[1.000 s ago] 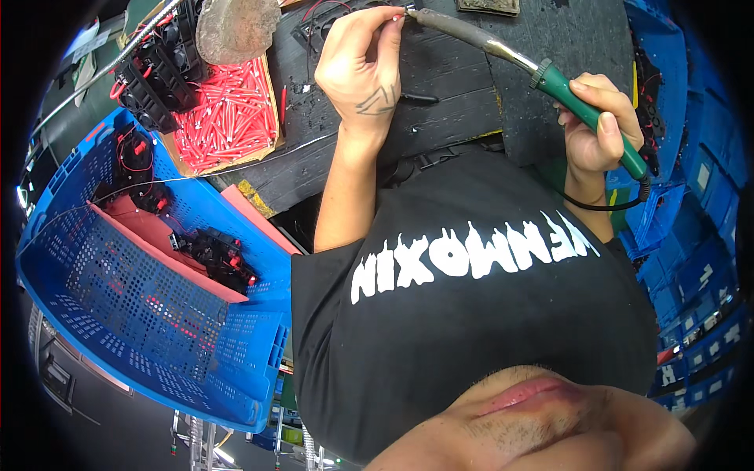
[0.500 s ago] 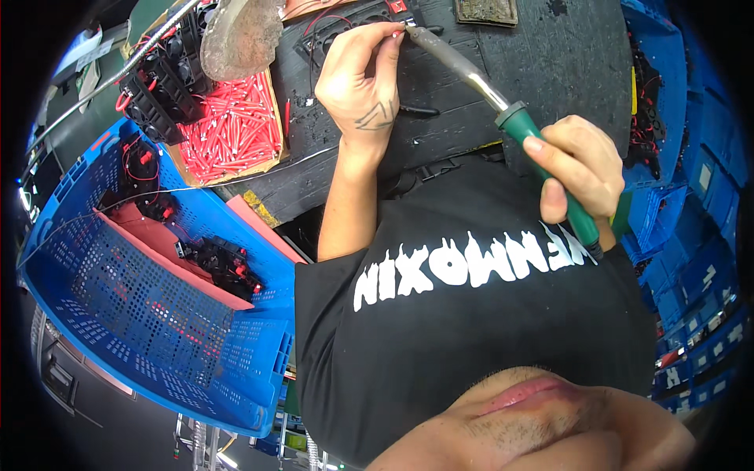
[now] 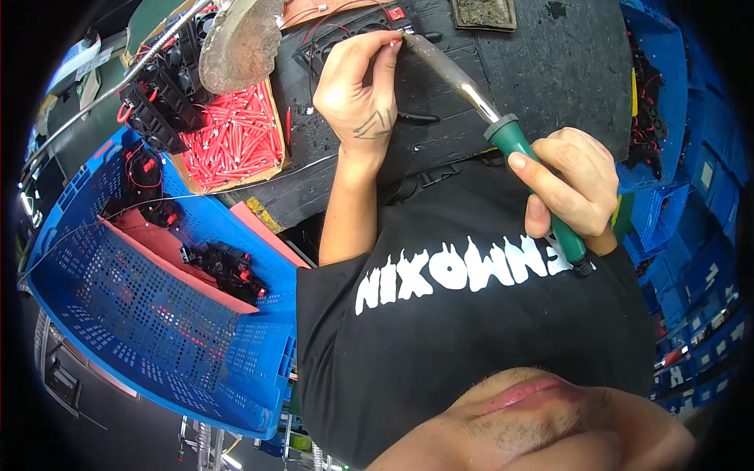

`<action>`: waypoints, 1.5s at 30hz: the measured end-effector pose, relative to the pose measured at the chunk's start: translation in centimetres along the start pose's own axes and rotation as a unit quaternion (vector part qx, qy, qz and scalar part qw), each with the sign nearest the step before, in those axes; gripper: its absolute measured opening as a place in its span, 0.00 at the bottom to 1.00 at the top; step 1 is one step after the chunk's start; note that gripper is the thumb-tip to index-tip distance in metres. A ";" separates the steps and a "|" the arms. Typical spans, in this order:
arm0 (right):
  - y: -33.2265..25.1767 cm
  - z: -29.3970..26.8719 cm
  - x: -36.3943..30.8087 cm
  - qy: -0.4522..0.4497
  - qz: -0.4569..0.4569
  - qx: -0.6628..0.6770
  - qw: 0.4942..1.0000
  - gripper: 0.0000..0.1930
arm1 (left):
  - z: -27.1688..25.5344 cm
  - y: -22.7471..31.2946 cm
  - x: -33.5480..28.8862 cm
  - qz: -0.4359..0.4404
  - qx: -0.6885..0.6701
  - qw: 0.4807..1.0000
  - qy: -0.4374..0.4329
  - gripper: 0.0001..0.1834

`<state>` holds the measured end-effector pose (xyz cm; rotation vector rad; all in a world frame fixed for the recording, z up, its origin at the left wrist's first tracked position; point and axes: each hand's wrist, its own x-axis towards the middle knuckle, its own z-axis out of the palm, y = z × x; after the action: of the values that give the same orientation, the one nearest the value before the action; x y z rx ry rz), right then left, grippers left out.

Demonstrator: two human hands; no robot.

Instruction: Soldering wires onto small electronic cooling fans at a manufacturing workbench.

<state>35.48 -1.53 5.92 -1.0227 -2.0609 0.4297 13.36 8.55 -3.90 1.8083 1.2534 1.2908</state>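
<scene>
My left hand (image 3: 357,94) is closed in a pinch at the workbench's far side, its thumb and index fingertips on a small red piece (image 3: 395,42) that is mostly hidden. My right hand (image 3: 577,180) is wrapped round the green handle of a soldering iron (image 3: 452,74). The iron slants up to the left, and its tip lies right beside my left fingertips; whether it touches the red piece, I cannot tell. Just behind and left of those fingers lies a black fan (image 3: 339,33) with thin red and black wires, partly covered by the hand.
A shallow box (image 3: 279,129) of short red wire pieces sits left of my forearm, with several black fans (image 3: 149,114) behind it. A blue crate (image 3: 86,275) stands lower left. A metal tray (image 3: 484,14) rests at the back. Blue bins (image 3: 671,102) line the right.
My right hand and the iron's handle have shifted slightly left and down. The iron's tip stays at my left fingertips, and the left hand keeps its pinch, a little lower.
</scene>
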 end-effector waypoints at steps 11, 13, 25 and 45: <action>0.6 -0.4 -0.1 -0.014 -0.006 0.026 1.000 0.14 | -0.1 -0.2 0.0 0.001 0.000 1.000 -0.007 0.07; 0.6 -0.4 -0.3 -0.010 -0.003 0.031 0.999 0.14 | -0.1 -0.2 0.0 0.002 0.000 1.000 -0.006 0.07; 2.2 -0.3 -1.5 0.039 -0.006 0.066 0.997 0.14 | -0.2 0.0 0.3 -0.009 -0.010 1.000 -0.006 0.06; 3.1 0.2 -4.3 0.224 0.118 0.140 0.957 0.21 | -0.7 -0.1 -0.1 0.020 -0.007 1.000 -0.002 0.10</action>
<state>38.53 -2.98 1.86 -1.0786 -1.4379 0.5390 12.66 8.50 -3.76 1.8351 1.2089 1.3137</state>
